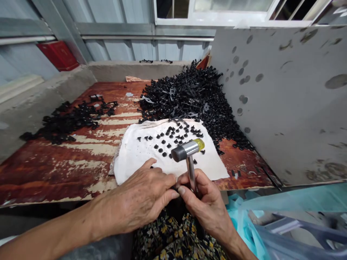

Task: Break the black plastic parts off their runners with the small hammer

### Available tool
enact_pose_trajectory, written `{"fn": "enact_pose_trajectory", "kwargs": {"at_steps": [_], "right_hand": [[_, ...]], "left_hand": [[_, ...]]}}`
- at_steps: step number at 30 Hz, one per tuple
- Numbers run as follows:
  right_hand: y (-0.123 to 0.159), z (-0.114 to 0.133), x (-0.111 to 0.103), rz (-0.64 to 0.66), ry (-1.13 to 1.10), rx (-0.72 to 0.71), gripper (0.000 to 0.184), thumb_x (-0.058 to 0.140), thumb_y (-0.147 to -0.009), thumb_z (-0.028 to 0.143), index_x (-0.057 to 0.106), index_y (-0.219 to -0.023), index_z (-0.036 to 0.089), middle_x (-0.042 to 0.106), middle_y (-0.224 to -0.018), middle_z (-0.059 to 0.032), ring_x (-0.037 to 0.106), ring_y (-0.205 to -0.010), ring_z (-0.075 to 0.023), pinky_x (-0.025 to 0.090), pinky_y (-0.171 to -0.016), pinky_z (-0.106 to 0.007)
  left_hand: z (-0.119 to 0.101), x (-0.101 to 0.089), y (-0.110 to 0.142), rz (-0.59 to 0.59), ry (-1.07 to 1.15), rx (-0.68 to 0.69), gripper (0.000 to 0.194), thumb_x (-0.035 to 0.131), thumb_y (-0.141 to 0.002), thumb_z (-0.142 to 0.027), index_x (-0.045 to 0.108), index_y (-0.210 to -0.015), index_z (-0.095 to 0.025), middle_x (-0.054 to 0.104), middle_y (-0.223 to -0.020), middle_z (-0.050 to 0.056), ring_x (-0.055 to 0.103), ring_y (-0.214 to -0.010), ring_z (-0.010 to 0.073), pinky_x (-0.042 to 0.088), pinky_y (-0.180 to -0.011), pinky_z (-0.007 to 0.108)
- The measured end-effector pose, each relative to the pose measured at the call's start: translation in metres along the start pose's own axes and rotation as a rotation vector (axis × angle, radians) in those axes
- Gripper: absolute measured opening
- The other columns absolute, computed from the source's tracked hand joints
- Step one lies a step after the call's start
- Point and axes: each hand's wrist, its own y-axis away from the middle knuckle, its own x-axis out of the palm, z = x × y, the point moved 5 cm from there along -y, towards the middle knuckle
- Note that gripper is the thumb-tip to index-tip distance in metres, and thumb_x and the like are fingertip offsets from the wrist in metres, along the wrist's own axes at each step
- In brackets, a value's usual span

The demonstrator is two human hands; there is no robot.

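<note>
My right hand (206, 198) is wrapped round the metal handle of a small mallet (185, 150), which stands upright with its head above the fist. One mallet face is black, the other yellow. My left hand (146, 196) is closed in a pinch, its fingertips meeting those of my right hand. Something small and dark shows between the fingertips, too hidden to name. Just beyond the hands, a white cloth (132, 168) bears several small black round-headed plastic pieces (164, 154), some of them behind the mallet head.
A large heap of black plastic parts (187, 90) covers the back right of the worn red board (89, 166). A smaller pile (73, 121) lies at left. A grey panel (284, 104) walls the right side. Turquoise plastic bags (244, 220) hang below at right.
</note>
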Motion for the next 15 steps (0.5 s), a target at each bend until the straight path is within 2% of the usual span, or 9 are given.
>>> {"fn": "enact_pose_trajectory", "kwargs": {"at_steps": [4, 7, 9, 12, 15], "right_hand": [[-0.007, -0.007, 0.005, -0.001, -0.020, 0.034, 0.019, 0.066, -0.082, 0.039, 0.056, -0.079, 0.023, 0.041, -0.060, 0.0068, 0.037, -0.052, -0.0102, 0.032, -0.047, -0.023], [-0.010, -0.004, 0.003, -0.018, 0.068, -0.007, 0.016, 0.059, -0.087, 0.038, 0.058, -0.085, 0.022, 0.045, -0.061, 0.0054, 0.045, -0.054, -0.0118, 0.038, -0.049, -0.023], [-0.011, 0.000, -0.004, -0.024, 0.206, -0.053, 0.017, 0.050, -0.092, 0.036, 0.059, -0.094, 0.022, 0.052, -0.065, 0.0025, 0.054, -0.062, -0.0141, 0.046, -0.056, -0.024], [-0.012, 0.003, -0.019, 0.004, 0.468, -0.129, 0.026, 0.042, -0.096, 0.032, 0.059, -0.110, 0.019, 0.066, -0.084, -0.0055, 0.065, -0.078, -0.0179, 0.053, -0.070, -0.028], [-0.016, -0.002, -0.034, 0.005, 0.734, -0.174, 0.038, 0.038, -0.096, 0.030, 0.054, -0.127, 0.014, 0.071, -0.112, -0.0162, 0.069, -0.099, -0.0249, 0.055, -0.085, -0.037]], "left_hand": [[0.003, 0.009, 0.008, -0.021, -0.037, -0.102, 0.011, 0.046, -0.095, -0.021, 0.057, -0.095, -0.023, 0.068, -0.090, 0.001, 0.065, -0.085, 0.0171, 0.038, -0.106, 0.045], [0.009, 0.009, 0.004, 0.036, 0.014, -0.166, 0.018, 0.042, -0.096, -0.021, 0.056, -0.086, -0.022, 0.064, -0.079, 0.000, 0.061, -0.075, 0.0170, 0.047, -0.083, 0.036], [0.024, 0.005, 0.002, 0.037, 0.049, -0.283, 0.023, 0.039, -0.096, -0.025, 0.056, -0.082, -0.022, 0.060, -0.071, 0.000, 0.058, -0.068, 0.0173, 0.043, -0.068, 0.031], [0.057, 0.002, 0.006, -0.002, 0.174, -0.523, 0.027, 0.039, -0.094, -0.036, 0.056, -0.078, -0.021, 0.053, -0.062, -0.001, 0.052, -0.060, 0.0163, 0.037, -0.060, 0.029], [0.083, 0.010, 0.009, -0.015, 0.440, -0.603, 0.030, 0.041, -0.089, -0.043, 0.054, -0.074, -0.020, 0.049, -0.060, -0.003, 0.048, -0.058, 0.0141, 0.036, -0.057, 0.026]]}}
